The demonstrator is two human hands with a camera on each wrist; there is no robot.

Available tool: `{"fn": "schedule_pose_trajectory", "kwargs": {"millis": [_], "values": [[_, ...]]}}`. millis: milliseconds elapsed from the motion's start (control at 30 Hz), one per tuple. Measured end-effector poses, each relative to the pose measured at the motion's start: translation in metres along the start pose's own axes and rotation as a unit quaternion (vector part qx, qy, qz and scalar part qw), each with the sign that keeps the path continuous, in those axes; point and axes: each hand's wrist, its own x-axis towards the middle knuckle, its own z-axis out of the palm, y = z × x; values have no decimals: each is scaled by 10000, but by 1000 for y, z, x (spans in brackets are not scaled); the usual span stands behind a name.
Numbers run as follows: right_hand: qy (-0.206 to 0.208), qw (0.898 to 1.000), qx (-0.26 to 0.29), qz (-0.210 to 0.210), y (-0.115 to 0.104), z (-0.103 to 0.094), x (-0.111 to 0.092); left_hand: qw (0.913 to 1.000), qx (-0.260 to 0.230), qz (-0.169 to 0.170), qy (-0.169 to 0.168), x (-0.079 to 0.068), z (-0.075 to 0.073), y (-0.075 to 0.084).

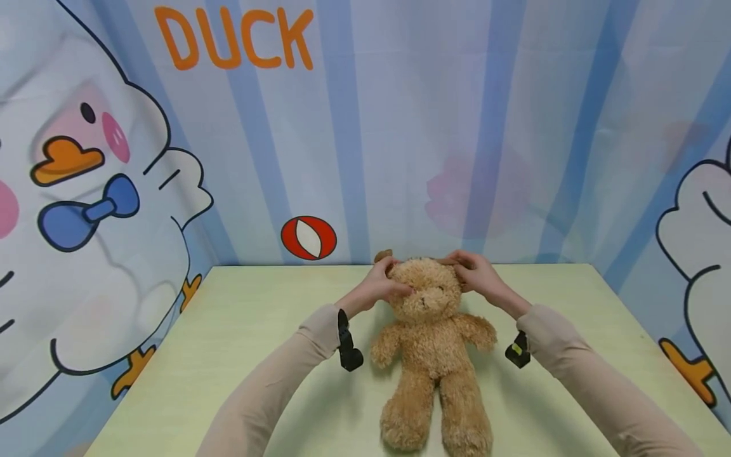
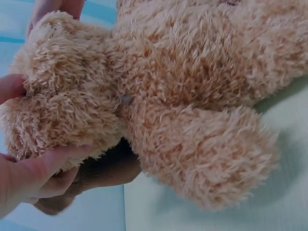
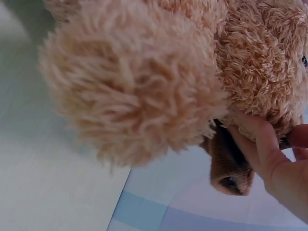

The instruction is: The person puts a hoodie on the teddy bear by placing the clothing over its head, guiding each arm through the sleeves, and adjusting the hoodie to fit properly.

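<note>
Only head view shows the bear's (image 1: 436,346) feet (image 1: 404,426).

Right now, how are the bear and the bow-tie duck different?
The bear is tan and furry; the duck is a flat white print. The left hand and right hand hold the bear; neither touches the duck. The duck wears a blue bow; the bear shows none. Each shows a dark eye.

Head-cam: foot end of teddy bear (image 1: 436,346), forward-down, farthest
Left wrist: left of it, inward, close
Right wrist: right, inward, closest
Shared: bear's head (image 2: 67,91)
</note>
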Motion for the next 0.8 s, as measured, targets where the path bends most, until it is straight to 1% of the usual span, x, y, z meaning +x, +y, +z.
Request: {"fn": "schedule_pose_trajectory", "kwargs": {"millis": [67,167,200,267,367,433,467,533,600,667,733,800], "values": [[-31,9997,236,-56,0,0,-1,9999,-18,155,48,0,-1,-1],[-21,9990,356,-252,2,1,-1,9989,14,446,131,0,-2,-2],[-20,9988,381,-307,4,1,-1,9983,51,568,141,0,-1,-3],[-48,9981,450,-425,7,3,-1,9954,194,926,175,0,0,-7],[-112,9965,582,-587,12,4,-1,9872,428,1491,381,0,3,-13],[-112,9962,541,-671,15,6,-1,9791,528,1859,631,0,6,-17],[-96,9962,497,-714,16,7,-1,9752,559,2003,762,-1,8,-19],[-29,9966,344,-744,19,10,-3,9690,640,2174,986,-2,12,-23],[12,9970,172,-760,22,12,-6,9662,719,2189,1159,-3,15,-26],[36,9971,144,-747,25,13,-10,9680,712,2055,1254,-5,17,-29],[16,9978,195,-627,28,13,-14,9749,448,1792,1244,-7,15,-30],[-106,9980,376,-500,29,11,-17,9846,-74,1314,1148,-8,12,-29]]}}
